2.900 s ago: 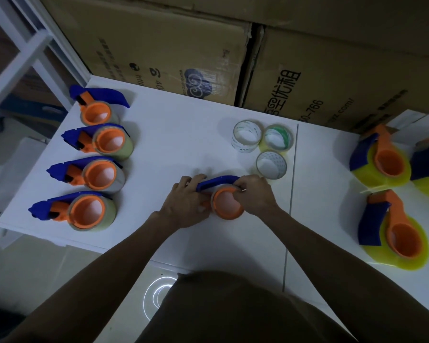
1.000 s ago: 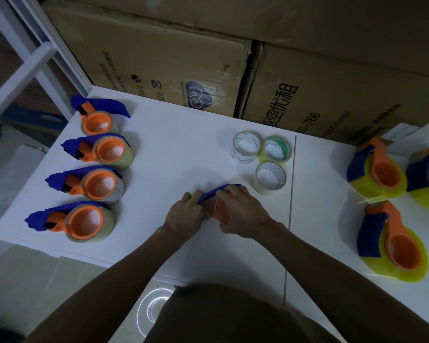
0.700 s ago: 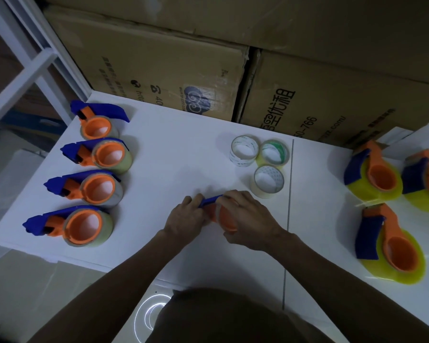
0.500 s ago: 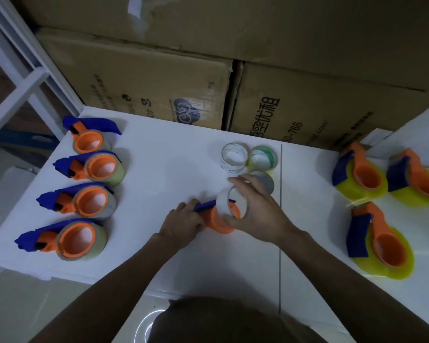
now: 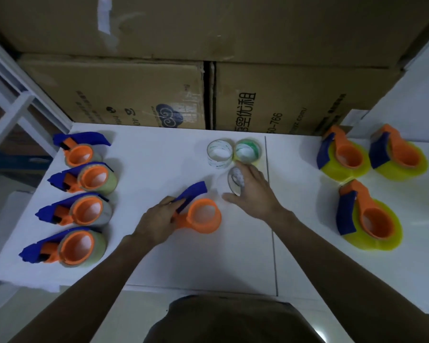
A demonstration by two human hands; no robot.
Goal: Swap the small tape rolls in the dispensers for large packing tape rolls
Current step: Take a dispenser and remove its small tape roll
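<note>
The left hand (image 5: 159, 220) grips the handle of the bare orange dispenser (image 5: 201, 215) lying on the white table (image 5: 208, 263) (its core carries no roll). Just beyond, the right hand (image 5: 254, 194) pinches a small tape roll (image 5: 234, 180), tilted, near two other small rolls (image 5: 233, 153).

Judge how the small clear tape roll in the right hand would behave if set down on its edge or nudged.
The small clear tape roll is a thin hollow ring, so it is probably light. The right hand holds it tilted, on edge; released so, it would likely roll or topple flat. Laid flat like the two loose rolls behind it, it should sit steady and slide rather than roll.
</note>
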